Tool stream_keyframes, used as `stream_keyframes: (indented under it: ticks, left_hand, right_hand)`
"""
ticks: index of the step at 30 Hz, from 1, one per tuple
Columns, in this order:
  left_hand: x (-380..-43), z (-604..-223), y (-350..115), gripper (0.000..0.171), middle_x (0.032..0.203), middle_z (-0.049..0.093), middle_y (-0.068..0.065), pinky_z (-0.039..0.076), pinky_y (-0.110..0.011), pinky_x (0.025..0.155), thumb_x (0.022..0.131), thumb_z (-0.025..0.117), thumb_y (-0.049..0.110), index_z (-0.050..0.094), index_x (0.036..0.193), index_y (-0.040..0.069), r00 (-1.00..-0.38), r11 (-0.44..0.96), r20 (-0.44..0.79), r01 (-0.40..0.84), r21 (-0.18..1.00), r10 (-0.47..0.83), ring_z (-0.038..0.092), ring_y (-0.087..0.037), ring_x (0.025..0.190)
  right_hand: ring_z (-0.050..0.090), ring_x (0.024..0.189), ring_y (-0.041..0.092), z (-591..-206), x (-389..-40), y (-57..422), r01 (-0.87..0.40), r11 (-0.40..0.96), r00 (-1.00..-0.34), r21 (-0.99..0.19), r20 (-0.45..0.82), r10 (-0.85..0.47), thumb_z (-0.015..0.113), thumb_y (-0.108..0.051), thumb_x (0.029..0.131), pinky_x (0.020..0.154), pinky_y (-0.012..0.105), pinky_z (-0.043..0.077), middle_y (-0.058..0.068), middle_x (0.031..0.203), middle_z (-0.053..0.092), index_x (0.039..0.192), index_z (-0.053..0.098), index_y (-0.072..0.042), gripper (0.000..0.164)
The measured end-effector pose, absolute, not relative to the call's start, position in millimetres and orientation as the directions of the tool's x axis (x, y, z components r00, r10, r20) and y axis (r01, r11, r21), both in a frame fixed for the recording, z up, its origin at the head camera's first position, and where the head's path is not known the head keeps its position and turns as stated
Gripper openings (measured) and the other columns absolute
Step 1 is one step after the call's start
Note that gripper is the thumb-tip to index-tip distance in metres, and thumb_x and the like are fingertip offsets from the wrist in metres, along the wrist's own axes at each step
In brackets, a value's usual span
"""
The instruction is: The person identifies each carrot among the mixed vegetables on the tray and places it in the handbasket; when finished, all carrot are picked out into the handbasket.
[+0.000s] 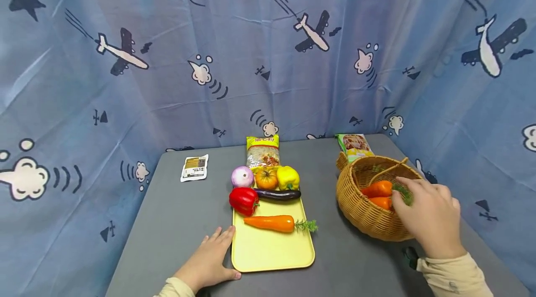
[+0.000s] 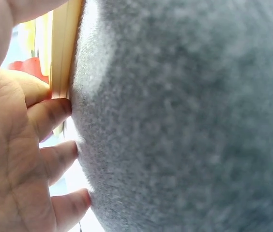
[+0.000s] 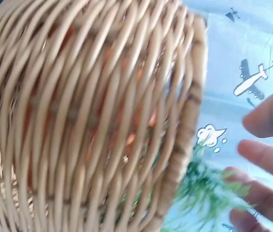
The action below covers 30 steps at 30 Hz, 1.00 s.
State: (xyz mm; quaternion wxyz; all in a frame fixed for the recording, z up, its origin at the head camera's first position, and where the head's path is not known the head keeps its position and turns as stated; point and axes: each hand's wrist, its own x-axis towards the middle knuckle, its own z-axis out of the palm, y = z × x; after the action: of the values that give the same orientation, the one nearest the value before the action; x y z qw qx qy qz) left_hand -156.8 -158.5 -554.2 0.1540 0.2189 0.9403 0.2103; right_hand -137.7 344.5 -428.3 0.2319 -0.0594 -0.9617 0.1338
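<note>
My left hand (image 1: 211,259) lies on the table with spread fingers, its fingertips and thumb right at the left edge of a yellow tray (image 1: 274,255). On the tray are an orange carrot (image 1: 270,223) with a green top, a red bell pepper (image 1: 244,201) and a dark eggplant (image 1: 278,194). Over the right side of a wicker basket (image 1: 368,220) reaches my right hand (image 1: 431,215), fingers apart beside the green leaves (image 3: 206,193) of the carrots inside. Two carrots (image 1: 378,189) show in the basket, their tops partly hidden by the hand.
At the tray's far end sit a purple onion (image 1: 242,177), an orange tomato (image 1: 266,178) and a yellow bell pepper (image 1: 288,178). Behind them lies a noodle bag (image 1: 263,151). A white packet (image 1: 194,168) is at back left, a green packet (image 1: 354,144) behind the basket.
</note>
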Motion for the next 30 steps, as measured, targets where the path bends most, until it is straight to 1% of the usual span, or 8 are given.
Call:
stream_keyframes:
  ticks: [5,8,11,14,17,19,23,30]
  left_hand:
    - [-156.6,-554.6,-157.5,0.115,0.166,0.043,-0.015,0.030,-0.074,0.116,0.076,0.093,0.054,0.041,0.163,0.000,-0.863,0.815,-0.202,0.325,0.480,0.463,0.034,-0.050,0.152]
    - [-156.5,-557.0,-156.5,0.116,0.166,0.043,-0.015,0.029,-0.074,0.116,0.075,0.094,0.054,0.041,0.163,0.001,-0.866,0.812,-0.206,0.310,0.494,0.456,0.034,-0.050,0.152]
    - [-157.0,-558.3,-156.7,0.117,0.165,0.044,-0.014,0.029,-0.074,0.116,0.075,0.094,0.055,0.041,0.164,0.002,-0.873,0.816,-0.204,0.299,0.494,0.444,0.034,-0.049,0.152]
    - [-158.0,-557.4,-157.7,0.117,0.165,0.045,-0.014,0.030,-0.074,0.116,0.073,0.095,0.055,0.042,0.163,0.003,-0.877,0.816,-0.189,0.304,0.492,0.441,0.035,-0.049,0.152]
    - [-158.4,-555.8,-156.9,0.118,0.164,0.046,-0.015,0.030,-0.074,0.116,0.072,0.096,0.055,0.042,0.163,0.003,-0.877,0.808,-0.178,0.310,0.500,0.447,0.036,-0.050,0.152]
    - [-158.2,-555.2,-156.2,0.118,0.164,0.046,-0.015,0.030,-0.074,0.116,0.071,0.096,0.054,0.042,0.163,0.002,-0.875,0.804,-0.176,0.312,0.506,0.451,0.035,-0.050,0.152]
    - [-158.8,-555.0,-156.3,0.119,0.164,0.046,-0.016,0.029,-0.074,0.116,0.072,0.097,0.053,0.041,0.163,0.002,-0.876,0.803,-0.173,0.312,0.508,0.450,0.035,-0.050,0.152]
    - [-158.4,-553.5,-156.7,0.118,0.165,0.044,-0.015,0.026,-0.071,0.120,0.073,0.097,0.051,0.040,0.164,0.003,-0.879,0.809,-0.214,0.266,0.524,0.427,0.033,-0.047,0.154]
  right_hand:
    - [0.045,0.117,0.058,-424.9,-135.5,325.5,-0.027,0.950,-0.799,-0.312,0.578,0.167,0.073,-0.023,0.093,0.084,0.077,0.029,0.025,0.130,0.066,0.128,0.075,-0.008,0.038]
    - [0.043,0.117,0.059,-422.8,-135.1,314.1,-0.096,0.945,-0.734,-0.312,0.663,0.144,0.075,-0.021,0.088,0.085,0.077,0.026,0.025,0.127,0.066,0.123,0.076,-0.007,0.038]
    - [0.044,0.114,0.058,-421.7,-135.8,300.2,-0.181,0.939,-0.675,-0.291,0.731,0.096,0.073,-0.022,0.086,0.085,0.077,0.025,0.024,0.124,0.067,0.120,0.078,-0.007,0.038]
    - [0.046,0.110,0.057,-422.7,-135.5,284.6,-0.263,0.929,-0.630,-0.259,0.776,0.038,0.067,-0.026,0.088,0.084,0.077,0.025,0.023,0.121,0.069,0.117,0.080,-0.007,0.037]
    - [0.049,0.106,0.054,-425.6,-133.6,269.6,-0.324,0.919,-0.607,-0.226,0.794,-0.019,0.063,-0.027,0.089,0.081,0.075,0.027,0.021,0.117,0.071,0.114,0.081,-0.008,0.036]
    - [0.050,0.105,0.052,-428.2,-132.5,259.8,-0.359,0.909,-0.605,-0.211,0.794,-0.054,0.062,-0.026,0.090,0.081,0.074,0.028,0.019,0.116,0.071,0.113,0.082,-0.008,0.036]
    - [0.052,0.104,0.048,-434.8,-133.9,239.4,-0.422,0.884,-0.619,-0.201,0.777,-0.119,0.067,-0.022,0.088,0.081,0.071,0.030,0.015,0.114,0.071,0.115,0.082,-0.010,0.033]
    - [0.055,0.104,0.038,-459.6,-146.5,202.7,-0.482,0.858,-0.690,-0.177,0.681,-0.247,0.081,-0.020,0.082,0.082,0.063,0.035,0.009,0.115,0.071,0.121,0.081,-0.014,0.039]
